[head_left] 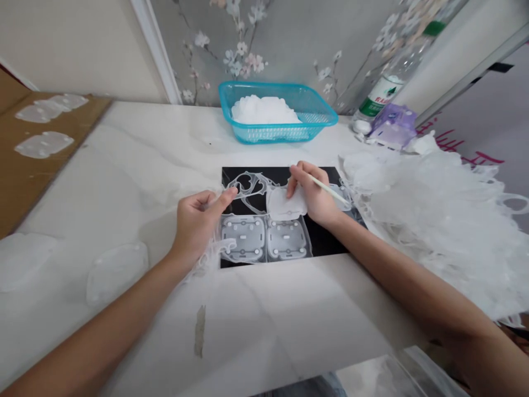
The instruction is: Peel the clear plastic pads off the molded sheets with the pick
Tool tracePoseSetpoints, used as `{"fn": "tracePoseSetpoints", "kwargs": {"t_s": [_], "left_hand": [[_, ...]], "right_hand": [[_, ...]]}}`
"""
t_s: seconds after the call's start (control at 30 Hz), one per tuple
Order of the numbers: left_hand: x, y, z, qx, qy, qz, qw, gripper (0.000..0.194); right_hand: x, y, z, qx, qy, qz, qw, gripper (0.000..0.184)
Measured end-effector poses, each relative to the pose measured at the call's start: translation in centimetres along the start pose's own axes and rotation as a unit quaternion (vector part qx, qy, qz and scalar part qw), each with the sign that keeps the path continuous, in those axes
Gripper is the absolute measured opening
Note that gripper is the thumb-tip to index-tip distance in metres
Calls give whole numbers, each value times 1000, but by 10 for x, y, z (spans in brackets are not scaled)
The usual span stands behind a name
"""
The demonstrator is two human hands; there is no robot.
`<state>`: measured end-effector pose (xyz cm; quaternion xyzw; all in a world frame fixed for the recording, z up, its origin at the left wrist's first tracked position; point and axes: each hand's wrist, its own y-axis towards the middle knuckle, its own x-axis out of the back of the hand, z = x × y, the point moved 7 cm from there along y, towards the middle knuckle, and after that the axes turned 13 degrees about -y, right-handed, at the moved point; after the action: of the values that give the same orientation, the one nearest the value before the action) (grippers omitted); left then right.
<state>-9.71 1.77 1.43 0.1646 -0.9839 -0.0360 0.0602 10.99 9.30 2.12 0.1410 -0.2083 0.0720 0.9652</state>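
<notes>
My left hand (198, 220) is closed, pinching a thin translucent rubbery trim web (258, 184) whose cut-out strands spread over a black mat (330, 242). More trim hangs beneath this hand. My right hand (316, 193) is closed around a slim pale stick (328, 189), its end pointing down to the right. Fingers of the same hand touch a translucent white rounded pad (285, 205), partly covered by them. Below it on the mat lie two translucent shaped pads, a left one (243, 238) and a right one (286, 239), with small raised white spots.
A blue basket (281, 134) holding white pieces stands at the back. On the right is a large heap of translucent scraps (430, 215), behind it a purple packet (392, 125) and a bottle (382, 91). Loose pads (118, 273) lie left; cardboard (53, 165) is at far left.
</notes>
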Motion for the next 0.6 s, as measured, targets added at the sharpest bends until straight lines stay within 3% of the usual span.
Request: {"fn": "tracePoseSetpoints", "kwargs": {"t_s": [0.1,0.17,0.23,0.37,0.47,0.6], "left_hand": [[-1,-1,4,4,-15,-2,1000,54],[-2,-1,6,-6,-13,0,1000,48],[-2,-1,7,-14,-10,-1,1000,43],[1,-1,6,-23,12,-19,999,37],[1,-1,6,-14,15,-18,1000,35],[2,-2,5,-6,18,-33,999,34]], "right_hand": [[-1,1,8,-86,-115,166,976,42],[7,-3,15,-141,-140,217,956,41],[14,-5,26,-149,-137,232,951,41],[9,-8,38,-76,-122,265,954,40],[5,-6,26,-71,-154,243,955,38],[3,-2,16,-52,-180,223,957,23]]}}
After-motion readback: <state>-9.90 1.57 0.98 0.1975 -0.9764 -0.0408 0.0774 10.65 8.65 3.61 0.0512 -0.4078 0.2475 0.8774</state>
